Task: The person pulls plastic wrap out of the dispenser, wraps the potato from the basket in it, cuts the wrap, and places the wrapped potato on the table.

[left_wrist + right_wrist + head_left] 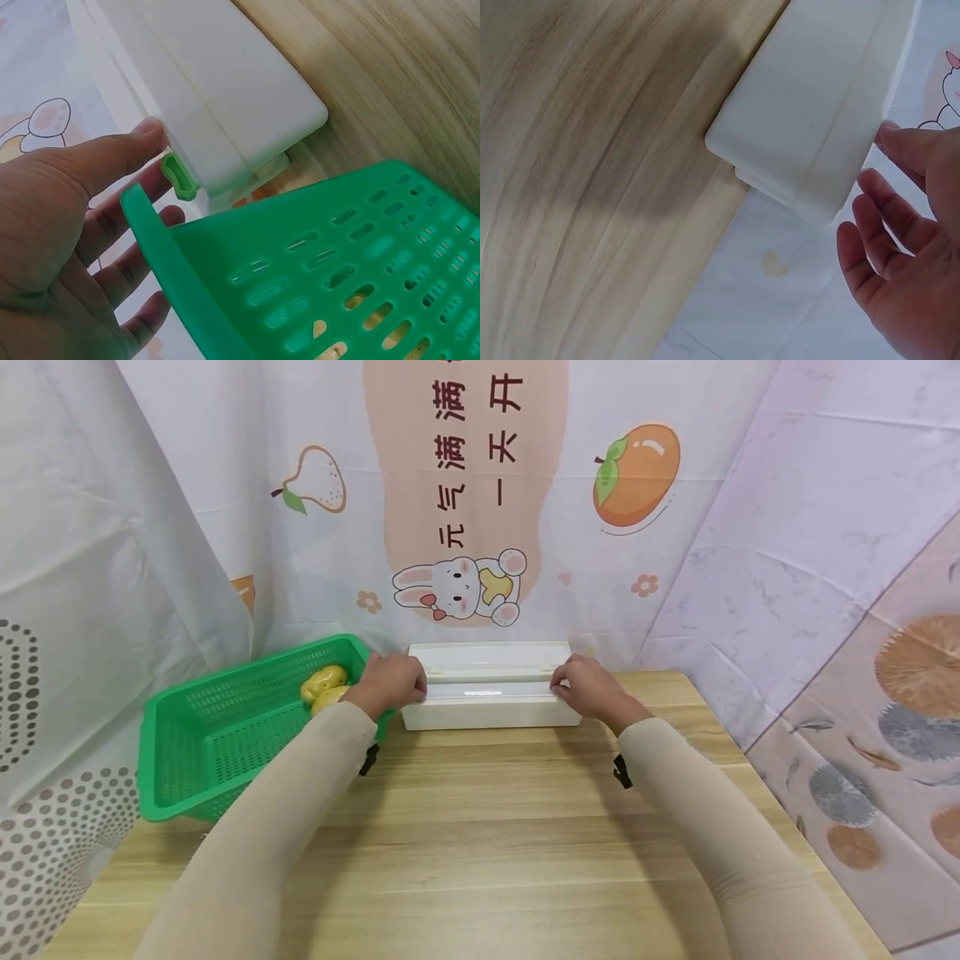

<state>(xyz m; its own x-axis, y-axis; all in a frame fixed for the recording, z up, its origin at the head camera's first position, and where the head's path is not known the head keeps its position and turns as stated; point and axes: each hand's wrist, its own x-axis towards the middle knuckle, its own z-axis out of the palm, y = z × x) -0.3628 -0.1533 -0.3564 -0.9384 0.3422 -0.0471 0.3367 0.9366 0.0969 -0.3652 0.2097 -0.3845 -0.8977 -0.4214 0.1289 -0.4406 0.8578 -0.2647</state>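
Note:
A long white box (491, 716) stands at the back of the table with its lid (491, 656) raised behind it. A glossy strip shows inside. At its left end, my left hand (393, 681) grips the upper edge, thumb against the rim. In the left wrist view, a small green piece (178, 178) sits on the box's end by the index finger. My right hand (588, 687) holds the right end. Its thumb (907, 146) touches the edge in the right wrist view, with the other fingers loosely bent. Whether clear film lies between the fingertips, I cannot tell.
A green perforated basket (225, 681) stands at the left, its rim close to my left hand. Several yellow potato-like things (324, 682) lie in it. Behind the box hangs a printed cloth (337, 568). The wooden table (480, 843) stretches in front.

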